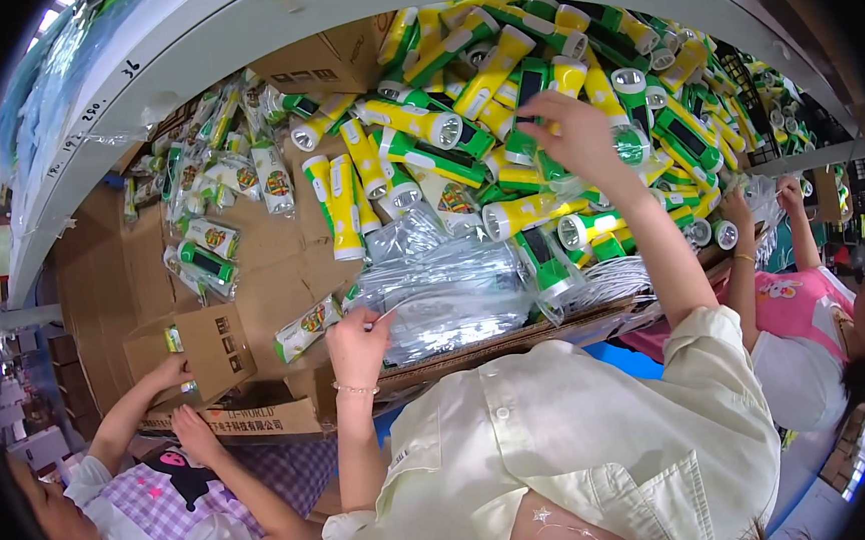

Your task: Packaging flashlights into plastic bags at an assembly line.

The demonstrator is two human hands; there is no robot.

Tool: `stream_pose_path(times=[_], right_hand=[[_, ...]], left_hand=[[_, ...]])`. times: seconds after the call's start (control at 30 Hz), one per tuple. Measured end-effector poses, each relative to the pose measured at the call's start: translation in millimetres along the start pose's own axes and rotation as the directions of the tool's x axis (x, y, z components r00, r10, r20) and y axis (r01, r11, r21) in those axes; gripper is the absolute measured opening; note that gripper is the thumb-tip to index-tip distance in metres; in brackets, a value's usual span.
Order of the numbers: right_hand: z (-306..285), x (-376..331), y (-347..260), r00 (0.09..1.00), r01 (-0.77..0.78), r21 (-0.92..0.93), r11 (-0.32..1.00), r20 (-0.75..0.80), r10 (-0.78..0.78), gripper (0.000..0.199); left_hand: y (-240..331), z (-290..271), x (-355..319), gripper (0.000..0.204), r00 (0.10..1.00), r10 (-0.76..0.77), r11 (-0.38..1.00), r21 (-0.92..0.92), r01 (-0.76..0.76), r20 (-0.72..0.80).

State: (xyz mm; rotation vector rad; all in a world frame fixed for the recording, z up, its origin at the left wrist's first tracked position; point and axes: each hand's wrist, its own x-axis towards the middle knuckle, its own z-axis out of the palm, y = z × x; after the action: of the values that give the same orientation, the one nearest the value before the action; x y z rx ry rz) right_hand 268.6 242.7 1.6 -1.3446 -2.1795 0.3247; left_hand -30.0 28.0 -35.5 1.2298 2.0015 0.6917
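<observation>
Head view, left hand: your left hand (357, 340) pinches the edge of the clear plastic sleeves (444, 294), fingers together on the film.
Head view, right hand: your right hand (576, 138) reaches into the flashlight pile (530, 93), fingers closing on a green-and-yellow flashlight (522, 143).
Technique: grip the barrel, not the lens.
Materials: glossy hard plastic; crinkly sleeves; cardboard-covered table (282, 270).

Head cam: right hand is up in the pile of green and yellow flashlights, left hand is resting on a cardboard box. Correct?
Not quite. The right hand is indeed in the pile of green and yellow flashlights, but the left hand is not on a cardboard box: it is at the stack of clear plastic bags. The head view shows this. The hands on the small cardboard box belong to a co-worker.
</observation>
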Motion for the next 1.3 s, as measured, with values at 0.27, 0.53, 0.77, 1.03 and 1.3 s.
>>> stream_pose_path(times=[0.27, 0.53, 0.77, 1.03, 1.3], right_hand=[[118, 98, -68, 0.873, 0.184, -0.552, 0.813, 0.471, 0.123, 0.036], [152, 75, -68, 0.910, 0.410, -0.752, 0.516, 0.378, -0.171, 0.038], [146, 61, -25, 0.920, 0.385, -0.745, 0.545, 0.359, -0.160, 0.062], [41, 26, -76, 0.990, 0.028, 0.304, 0.952, 0.123, -0.068, 0.045], [55, -98, -111, 0.882, -0.041, 0.675, 0.737, 0.371, -0.291, 0.043]], left_hand=[[5, 5, 12, 0.029, 1.000, -0.024, 0.996, 0.086, 0.024, 0.005], [2, 4, 9, 0.030, 1.000, -0.012, 0.996, 0.089, 0.012, -0.003], [-8, 7, 6, 0.028, 0.999, 0.014, 0.998, 0.070, -0.012, -0.035], [0, 7, 2, 0.022, 1.000, -0.011, 0.999, -0.052, 0.010, -0.020], [8, 13, -2, 0.020, 0.995, 0.097, 0.992, -0.074, -0.098, -0.013]])
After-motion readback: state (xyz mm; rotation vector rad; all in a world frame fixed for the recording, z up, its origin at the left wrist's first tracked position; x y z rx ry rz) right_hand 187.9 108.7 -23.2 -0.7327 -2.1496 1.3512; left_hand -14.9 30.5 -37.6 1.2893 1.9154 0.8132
